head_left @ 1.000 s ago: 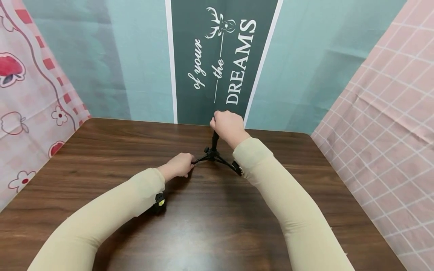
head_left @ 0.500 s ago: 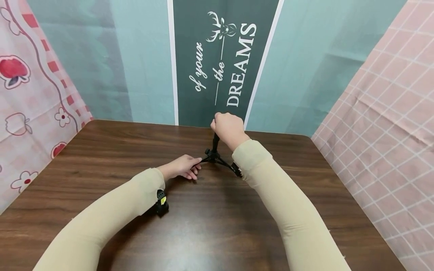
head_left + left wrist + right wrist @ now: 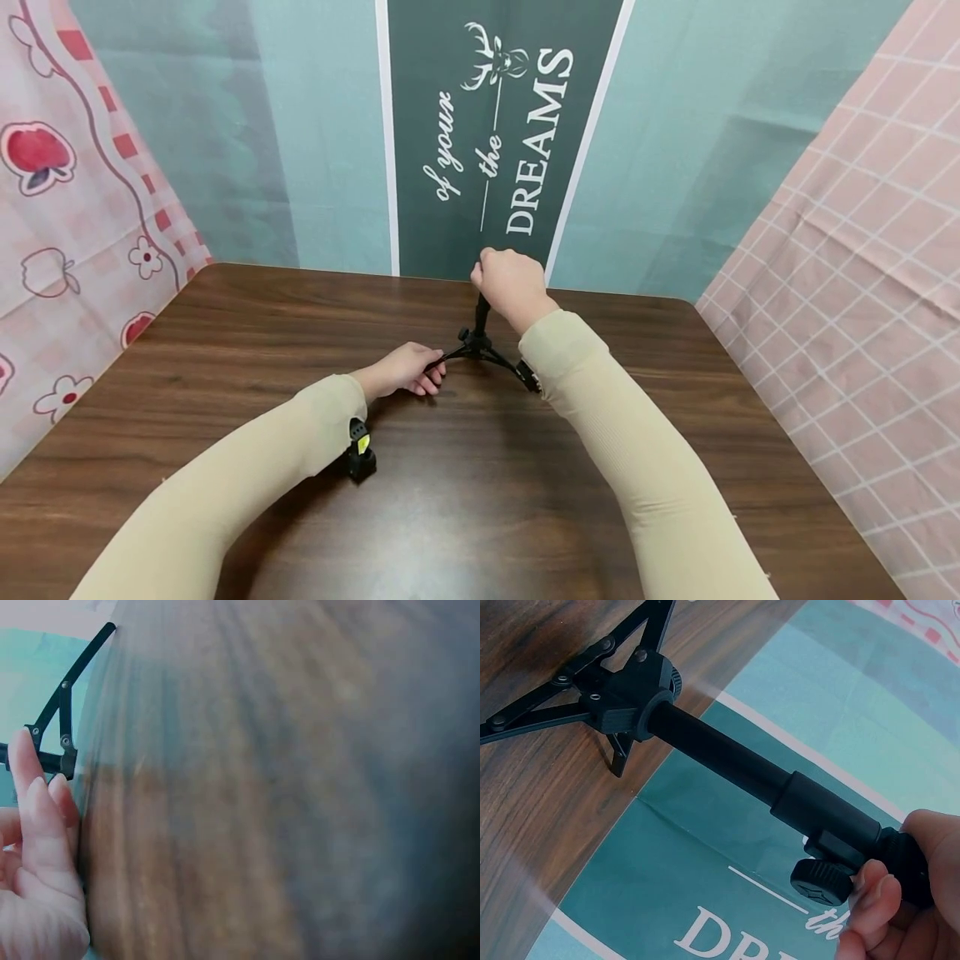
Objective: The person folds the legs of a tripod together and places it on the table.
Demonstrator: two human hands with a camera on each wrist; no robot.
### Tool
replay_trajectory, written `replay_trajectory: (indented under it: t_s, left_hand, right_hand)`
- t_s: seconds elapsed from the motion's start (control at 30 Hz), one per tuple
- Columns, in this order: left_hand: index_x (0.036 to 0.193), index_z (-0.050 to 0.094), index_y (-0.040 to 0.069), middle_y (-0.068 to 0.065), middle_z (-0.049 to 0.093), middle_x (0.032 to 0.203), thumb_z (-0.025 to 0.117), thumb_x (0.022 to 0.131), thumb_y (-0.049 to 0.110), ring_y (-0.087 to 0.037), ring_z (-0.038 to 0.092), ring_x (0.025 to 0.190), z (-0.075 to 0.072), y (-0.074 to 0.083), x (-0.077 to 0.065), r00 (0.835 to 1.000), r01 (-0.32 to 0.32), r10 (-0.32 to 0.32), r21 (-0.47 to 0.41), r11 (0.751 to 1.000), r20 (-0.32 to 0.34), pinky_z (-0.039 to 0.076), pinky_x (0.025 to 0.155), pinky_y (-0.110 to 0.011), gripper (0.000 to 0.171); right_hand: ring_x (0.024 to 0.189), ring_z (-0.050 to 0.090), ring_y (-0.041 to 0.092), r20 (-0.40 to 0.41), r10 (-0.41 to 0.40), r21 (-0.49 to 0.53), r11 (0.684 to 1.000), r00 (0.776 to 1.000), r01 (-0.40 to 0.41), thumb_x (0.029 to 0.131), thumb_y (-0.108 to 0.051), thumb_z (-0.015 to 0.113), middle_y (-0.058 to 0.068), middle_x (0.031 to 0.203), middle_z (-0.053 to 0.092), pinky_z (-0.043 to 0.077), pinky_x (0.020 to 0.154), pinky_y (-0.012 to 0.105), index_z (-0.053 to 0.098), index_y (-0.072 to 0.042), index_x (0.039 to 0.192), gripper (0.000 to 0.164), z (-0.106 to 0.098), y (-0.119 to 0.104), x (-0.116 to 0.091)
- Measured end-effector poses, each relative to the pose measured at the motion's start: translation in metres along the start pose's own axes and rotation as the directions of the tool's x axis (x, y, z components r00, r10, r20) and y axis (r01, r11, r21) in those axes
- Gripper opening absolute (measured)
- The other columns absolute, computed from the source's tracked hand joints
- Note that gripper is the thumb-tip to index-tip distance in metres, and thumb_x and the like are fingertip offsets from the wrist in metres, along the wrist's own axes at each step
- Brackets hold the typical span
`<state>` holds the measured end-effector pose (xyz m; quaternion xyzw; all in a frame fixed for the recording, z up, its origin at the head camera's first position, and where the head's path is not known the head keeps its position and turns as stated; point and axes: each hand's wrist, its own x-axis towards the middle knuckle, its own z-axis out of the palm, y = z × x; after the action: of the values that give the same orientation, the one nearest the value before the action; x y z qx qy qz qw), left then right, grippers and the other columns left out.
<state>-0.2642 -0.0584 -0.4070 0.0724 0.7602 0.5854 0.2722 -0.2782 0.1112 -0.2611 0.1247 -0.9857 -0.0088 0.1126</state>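
The black tripod stand point(image 3: 475, 342) is toward the far side of the wooden worktop point(image 3: 600, 500), legs spread; whether every foot bears on the wood is unclear. The right hand point(image 3: 513, 279) has its fingers curled round the top of the column, beside the side knob point(image 3: 821, 883). The left hand point(image 3: 405, 368) appears to pinch the end of one leg, its other fingers loosely extended (how firmly, I cannot tell).

Tipping looks the main risk: with the right hand so far above the legs, a sideways push could lever a foot up or skid the stand. Pulling the leg across its hinge could strain the braces, and a folding link could nip skin. Should the knob be loose, the column could slide or twist in the grip.
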Motion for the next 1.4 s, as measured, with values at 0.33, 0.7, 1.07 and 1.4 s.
replay_trajectory:
  t_s: [0.33,0.7,1.07,1.4]
  left_hand:
    - [0.088,0.055,-0.002,-0.004,0.048,0.069,0.038,0.102,0.024,-0.010,0.060,0.054,0.0013,-0.0053,-0.0037,0.998,-0.058,0.057,0.052,0.997,0.015,0.046,0.048,-0.021,0.035]
    - [0.084,0.053,-0.001,-0.004,0.047,0.070,0.038,0.102,0.027,-0.011,0.060,0.054,0.0045,-0.0032,-0.0043,0.998,-0.060,0.061,0.075,0.995,-0.016,0.045,0.047,-0.022,0.036]
    - [0.081,0.053,0.002,-0.004,0.048,0.070,0.039,0.102,0.029,-0.012,0.060,0.053,0.0028,-0.0008,-0.0045,0.996,-0.039,0.046,0.107,0.994,-0.070,0.043,0.045,-0.022,0.037]
    - [0.080,0.052,0.003,-0.004,0.048,0.070,0.039,0.102,0.030,-0.012,0.061,0.054,0.0017,-0.0030,-0.0029,0.997,-0.038,0.045,0.110,0.993,-0.059,0.043,0.046,-0.021,0.037]
  right_hand:
    - [0.053,0.053,0.022,-0.002,0.008,0.047,0.999,1.000,-0.008,0.098,-0.026,0.038,0.005,0.061,0.052,0.047,0.053,0.037,0.052,-0.009,0.081,0.028,0.0039,0.0010,-0.0025]
    - [0.053,0.052,0.022,-0.019,0.013,0.080,0.997,1.000,-0.012,0.098,-0.026,0.038,0.005,0.062,0.052,0.045,0.051,0.037,0.051,-0.010,0.081,0.027,0.0053,0.0027,-0.0033]
    - [0.051,0.051,0.021,-0.050,0.000,0.080,0.997,0.999,0.005,0.098,-0.025,0.038,0.005,0.060,0.051,0.044,0.049,0.035,0.051,-0.009,0.078,0.028,0.0037,0.0011,-0.0024]
    - [0.050,0.051,0.021,-0.043,0.007,0.079,0.997,0.999,-0.003,0.097,-0.025,0.038,0.006,0.059,0.051,0.043,0.048,0.035,0.050,-0.009,0.077,0.028,0.0060,0.0012,-0.0009]
